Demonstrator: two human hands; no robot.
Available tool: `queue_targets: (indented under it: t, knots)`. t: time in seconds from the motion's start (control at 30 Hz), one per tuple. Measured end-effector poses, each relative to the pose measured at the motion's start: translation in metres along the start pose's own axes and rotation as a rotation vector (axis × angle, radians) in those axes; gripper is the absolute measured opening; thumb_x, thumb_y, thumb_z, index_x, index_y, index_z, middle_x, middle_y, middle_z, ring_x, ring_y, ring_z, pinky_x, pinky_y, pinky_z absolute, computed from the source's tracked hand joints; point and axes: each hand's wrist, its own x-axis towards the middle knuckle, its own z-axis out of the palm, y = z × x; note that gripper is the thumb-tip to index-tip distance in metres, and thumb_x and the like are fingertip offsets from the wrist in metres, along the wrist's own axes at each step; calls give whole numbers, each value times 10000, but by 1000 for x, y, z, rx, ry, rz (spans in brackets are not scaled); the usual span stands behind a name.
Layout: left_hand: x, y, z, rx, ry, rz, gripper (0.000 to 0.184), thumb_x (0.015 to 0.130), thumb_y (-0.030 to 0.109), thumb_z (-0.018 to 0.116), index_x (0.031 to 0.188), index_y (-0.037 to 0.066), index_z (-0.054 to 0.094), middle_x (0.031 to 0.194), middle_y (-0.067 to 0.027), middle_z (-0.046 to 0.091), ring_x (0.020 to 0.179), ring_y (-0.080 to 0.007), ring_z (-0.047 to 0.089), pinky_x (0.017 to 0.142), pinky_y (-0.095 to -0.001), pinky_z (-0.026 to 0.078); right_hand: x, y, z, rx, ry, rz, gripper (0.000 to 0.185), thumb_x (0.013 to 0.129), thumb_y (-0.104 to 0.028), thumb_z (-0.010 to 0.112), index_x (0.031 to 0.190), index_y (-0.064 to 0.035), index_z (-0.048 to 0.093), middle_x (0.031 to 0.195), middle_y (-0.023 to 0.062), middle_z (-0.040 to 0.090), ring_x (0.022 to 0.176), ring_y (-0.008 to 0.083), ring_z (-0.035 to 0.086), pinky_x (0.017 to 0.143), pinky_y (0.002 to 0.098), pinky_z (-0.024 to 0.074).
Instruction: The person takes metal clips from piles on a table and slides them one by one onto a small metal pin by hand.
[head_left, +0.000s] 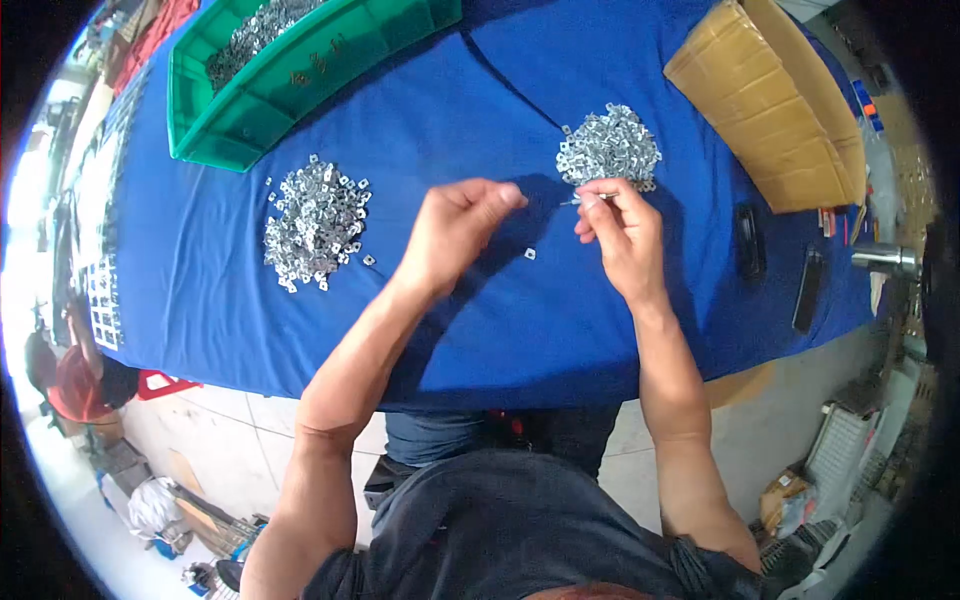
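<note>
Over the blue cloth, my left hand is closed with thumb and index finger pressed together; whatever is between the tips is too small to name. My right hand pinches a thin metal tool whose tip points left, just below the right pile of small metal parts. Between and below my hands lies a single small square metal piece. Farther left is another pile of small square metal pieces, apart from my left hand.
A green bin holding more metal parts stands at the upper left. At the upper right is an open cardboard box. Two dark objects, one beside the other, lie at the right near a metal cylinder.
</note>
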Motion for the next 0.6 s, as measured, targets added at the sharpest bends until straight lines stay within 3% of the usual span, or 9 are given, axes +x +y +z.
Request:
queue_targets:
  t: [0.03,0.07,0.1,0.17,0.2,0.27,0.37,0.53,0.6]
  knots:
    - [-4,-6,9,241,63,231,249,939,236,621,951,-3,690,754,-52,663,686,-105,599,603,-264,487,0,2,-1,-3,-12,-20,126,943,-119,573,956,-4,621,749,34,626,622,69,593,546,225,491]
    - [-13,-7,7,534,39,277,211,912,190,652,1028,17,687,821,-107,699,769,-95,626,682,-277,504,0,3,-2,12,5,-29,126,943,-119,573,956,-4,621,749,34,626,622,69,593,546,225,491]
    - [-19,-14,7,724,23,299,236,884,201,669,1071,57,680,859,-142,701,752,-133,671,661,-300,524,0,3,-2,11,-1,-28,128,942,-124,575,950,-5,621,744,33,625,618,70,591,541,225,487]
    - [-31,-17,15,1055,58,547,247,858,210,680,1072,87,677,817,-117,690,685,-209,683,594,-331,533,0,3,-2,26,6,-32,130,942,-128,576,943,-6,621,739,33,624,614,70,590,536,226,483]
    - [-33,-17,18,1188,43,610,248,836,210,684,1066,118,677,698,-54,645,598,-238,646,514,-351,513,0,2,-1,22,5,-38,132,940,-131,579,942,-5,621,735,34,623,609,72,590,534,227,482]
    - [-34,-23,16,1206,29,732,256,825,195,684,1073,136,670,614,-25,578,535,-186,610,477,-335,488,1,2,0,12,2,-55,130,935,-129,585,940,-4,621,732,38,623,601,79,592,532,229,480]
    - [-37,-21,16,1255,-18,773,284,844,155,630,1128,145,649,633,-7,567,540,-172,602,461,-321,475,0,7,2,9,-6,-77,116,929,-116,591,935,-3,618,744,47,630,595,92,597,532,233,478]
    - [-35,-27,13,1250,-36,782,175,843,132,625,1017,124,645,660,-29,573,556,-216,607,470,-337,474,-1,-1,3,-10,11,-100,103,922,-96,577,923,-3,619,706,40,623,580,83,586,514,232,456]
    - [-31,-30,9,1051,0,793,104,855,141,631,947,95,621,686,-65,593,570,-245,614,472,-343,468,-1,0,2,-16,13,-88,108,926,-101,570,911,-6,617,688,38,614,566,86,575,509,238,453]
